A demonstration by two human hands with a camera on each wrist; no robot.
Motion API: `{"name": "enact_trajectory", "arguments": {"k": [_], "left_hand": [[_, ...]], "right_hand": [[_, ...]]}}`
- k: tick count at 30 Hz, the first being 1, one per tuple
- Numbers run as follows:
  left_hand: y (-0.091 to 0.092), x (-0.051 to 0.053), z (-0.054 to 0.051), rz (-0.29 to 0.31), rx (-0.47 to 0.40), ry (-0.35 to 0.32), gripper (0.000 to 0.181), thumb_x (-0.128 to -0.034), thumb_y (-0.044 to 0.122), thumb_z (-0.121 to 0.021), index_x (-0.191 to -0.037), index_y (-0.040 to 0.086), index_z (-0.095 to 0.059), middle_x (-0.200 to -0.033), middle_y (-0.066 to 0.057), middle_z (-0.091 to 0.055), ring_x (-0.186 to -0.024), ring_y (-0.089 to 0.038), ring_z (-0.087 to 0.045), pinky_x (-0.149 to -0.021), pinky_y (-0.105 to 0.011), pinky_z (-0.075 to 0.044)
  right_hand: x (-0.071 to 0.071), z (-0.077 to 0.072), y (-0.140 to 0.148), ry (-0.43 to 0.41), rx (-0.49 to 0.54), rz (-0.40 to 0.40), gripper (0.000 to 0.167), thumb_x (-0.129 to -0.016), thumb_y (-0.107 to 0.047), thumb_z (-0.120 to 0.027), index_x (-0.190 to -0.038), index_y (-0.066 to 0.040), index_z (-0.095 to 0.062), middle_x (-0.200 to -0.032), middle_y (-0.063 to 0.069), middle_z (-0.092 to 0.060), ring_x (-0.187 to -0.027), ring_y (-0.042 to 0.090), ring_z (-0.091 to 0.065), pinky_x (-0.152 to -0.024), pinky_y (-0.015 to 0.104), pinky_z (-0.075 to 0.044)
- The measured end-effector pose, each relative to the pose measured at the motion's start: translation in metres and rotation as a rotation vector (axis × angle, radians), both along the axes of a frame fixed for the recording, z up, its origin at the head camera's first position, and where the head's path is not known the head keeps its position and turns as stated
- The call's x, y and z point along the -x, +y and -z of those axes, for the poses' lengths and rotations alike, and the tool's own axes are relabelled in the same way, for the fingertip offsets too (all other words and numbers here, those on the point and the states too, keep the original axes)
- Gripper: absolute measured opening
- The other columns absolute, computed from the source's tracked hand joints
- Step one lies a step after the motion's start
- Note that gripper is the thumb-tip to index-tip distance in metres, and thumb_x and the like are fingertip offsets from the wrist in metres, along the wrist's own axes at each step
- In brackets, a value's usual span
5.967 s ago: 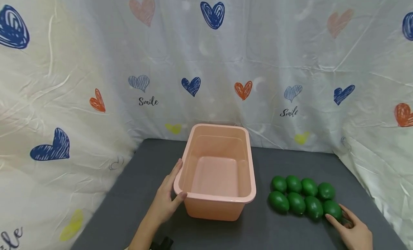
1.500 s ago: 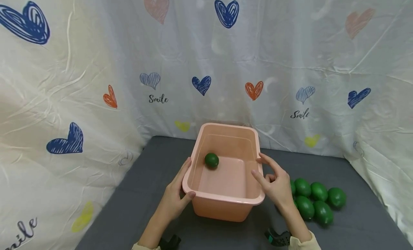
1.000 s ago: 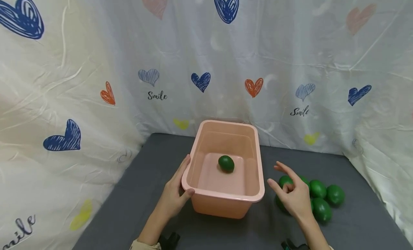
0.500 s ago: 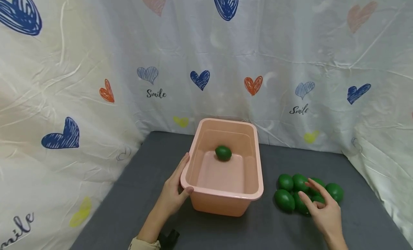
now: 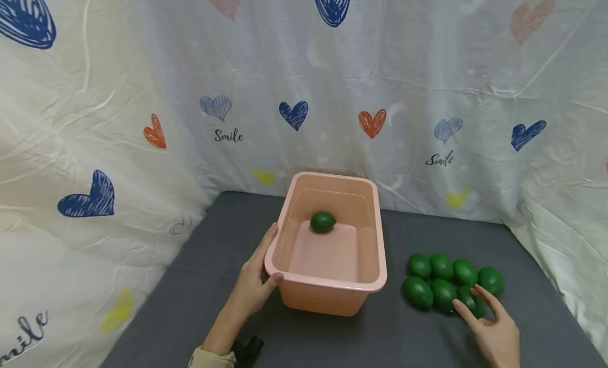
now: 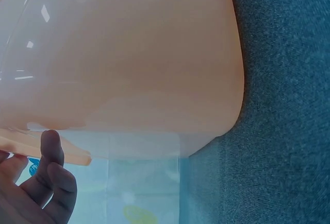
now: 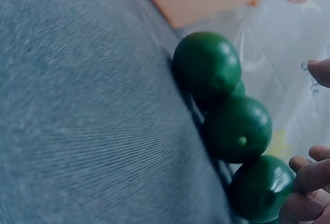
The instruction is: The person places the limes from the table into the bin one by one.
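A pale-orange plastic basin (image 5: 323,298) stands in the middle of the table. My left hand (image 5: 249,289) holds its near left corner, thumb on the front rim and fingers along the left side. In the left wrist view, curled fingers (image 6: 51,149) lie just under the rim. One green lime (image 5: 323,222) lies inside, toward the back. To the right, several more limes (image 5: 418,292) sit in two rows. My right hand (image 5: 499,331) is at the right end of the front row, thumb and fingers spread beside the last lime (image 5: 467,298); the right wrist view shows its thumb (image 7: 320,72) apart from the fruit.
A dark grey cloth (image 5: 394,336) covers the table. Behind and at the sides hangs a white curtain (image 5: 332,67) printed with hearts, close to the basin's far end. A black wrist device (image 5: 249,349) shows by the left forearm.
A lime from the front row's right end is now in the basin, where it has rolled about. My right hand has gone from the basin's right rim back to the limes. My left hand stays.
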State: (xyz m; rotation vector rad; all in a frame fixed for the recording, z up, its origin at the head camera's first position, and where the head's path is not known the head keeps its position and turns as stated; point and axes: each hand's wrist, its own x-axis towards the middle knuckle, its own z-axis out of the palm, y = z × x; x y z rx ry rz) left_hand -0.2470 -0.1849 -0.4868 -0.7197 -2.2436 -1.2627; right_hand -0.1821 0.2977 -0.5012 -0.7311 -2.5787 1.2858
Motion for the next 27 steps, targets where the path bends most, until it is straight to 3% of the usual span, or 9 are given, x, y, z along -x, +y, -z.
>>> {"name": "enact_trajectory", "arguments": {"k": [3, 6, 9, 11, 13, 15, 17, 22, 27], "left_hand": [[0.0, 0.0, 0.0, 0.006, -0.006, 0.001, 0.098, -0.0983, 0.079, -0.047, -0.171, 0.017, -0.026, -0.175, -0.005, -0.027, -0.158, -0.024, -0.032, -0.119, -0.019, -0.03], [0.0, 0.0, 0.001, 0.004, -0.011, 0.007, 0.098, -0.098, 0.08, -0.047, -0.17, 0.017, -0.026, -0.175, -0.006, -0.029, -0.158, -0.022, -0.032, -0.119, -0.017, -0.028], [0.001, 0.0, 0.001, 0.003, -0.007, 0.014, 0.098, -0.0981, 0.08, -0.047, -0.17, 0.016, -0.027, -0.175, -0.007, -0.029, -0.159, -0.02, -0.032, -0.12, -0.016, -0.026], [0.001, 0.0, 0.002, 0.0, -0.002, 0.017, 0.098, -0.0981, 0.08, -0.046, -0.17, 0.016, -0.026, -0.175, -0.007, -0.029, -0.159, -0.02, -0.031, -0.121, -0.016, -0.025], [0.001, -0.001, 0.002, -0.004, 0.004, 0.016, 0.098, -0.0982, 0.08, -0.045, -0.17, 0.017, -0.026, -0.175, -0.006, -0.028, -0.159, -0.019, -0.031, -0.121, -0.016, -0.025], [0.001, -0.001, 0.002, -0.004, 0.006, 0.014, 0.098, -0.0983, 0.08, -0.045, -0.17, 0.017, -0.026, -0.175, -0.006, -0.028, -0.159, -0.02, -0.031, -0.121, -0.016, -0.025], [0.001, -0.001, 0.001, -0.002, 0.005, 0.013, 0.098, -0.0982, 0.08, -0.045, -0.17, 0.017, -0.026, -0.175, -0.006, -0.028, -0.159, -0.02, -0.031, -0.12, -0.016, -0.025], [0.001, 0.0, -0.001, 0.004, -0.005, 0.021, 0.098, -0.0982, 0.08, -0.047, -0.17, 0.016, -0.026, -0.175, -0.007, -0.029, -0.159, -0.019, -0.031, -0.121, -0.016, -0.024], [0.001, 0.0, -0.002, 0.001, -0.004, 0.018, 0.098, -0.0983, 0.079, -0.047, -0.17, 0.015, -0.027, -0.175, -0.007, -0.029, -0.159, -0.018, -0.03, -0.121, -0.016, -0.024]], "right_hand": [[-0.001, 0.005, 0.0, -0.007, -0.004, 0.016, 0.094, -0.089, -0.065, -0.078, -0.161, -0.012, -0.046, -0.151, 0.017, -0.057, -0.045, 0.019, -0.049, -0.049, 0.033, -0.042], [-0.001, 0.009, 0.0, -0.012, -0.016, 0.038, 0.098, -0.086, -0.067, -0.08, -0.161, -0.013, -0.047, -0.104, 0.016, -0.074, -0.042, 0.019, -0.045, -0.047, 0.035, -0.04], [-0.002, 0.013, 0.0, -0.021, -0.036, 0.053, 0.1, -0.085, -0.065, -0.083, -0.161, -0.012, -0.045, -0.061, 0.01, -0.058, -0.041, 0.019, -0.045, -0.046, 0.036, -0.04], [-0.003, 0.016, 0.002, -0.013, -0.057, 0.043, 0.1, -0.085, -0.062, -0.084, -0.161, -0.01, -0.044, -0.074, 0.013, -0.064, -0.041, 0.02, -0.046, -0.046, 0.035, -0.041], [-0.003, 0.019, 0.004, 0.007, -0.1, 0.024, 0.098, -0.087, -0.056, -0.085, -0.159, -0.005, -0.045, -0.109, 0.022, -0.07, -0.042, 0.02, -0.045, -0.046, 0.034, -0.042], [-0.002, 0.023, 0.006, 0.037, -0.151, 0.015, 0.091, -0.088, -0.047, -0.087, -0.156, -0.001, -0.048, -0.137, 0.029, -0.059, -0.042, 0.021, -0.042, -0.045, 0.034, -0.04], [-0.001, 0.026, 0.009, 0.059, -0.2, 0.019, 0.084, -0.089, -0.037, -0.088, -0.152, 0.003, -0.05, -0.129, 0.031, -0.063, -0.043, 0.021, -0.04, -0.047, 0.034, -0.039], [0.002, 0.031, 0.014, 0.084, -0.258, 0.047, 0.07, -0.09, -0.026, -0.085, -0.144, 0.007, -0.055, -0.066, 0.014, -0.055, -0.048, 0.026, -0.045, -0.056, 0.042, -0.046], [0.003, 0.036, 0.016, 0.1, -0.276, 0.046, 0.07, -0.091, -0.028, -0.085, -0.143, 0.008, -0.055, -0.096, 0.036, -0.068, -0.058, 0.032, -0.057, -0.073, 0.061, -0.053]]}}
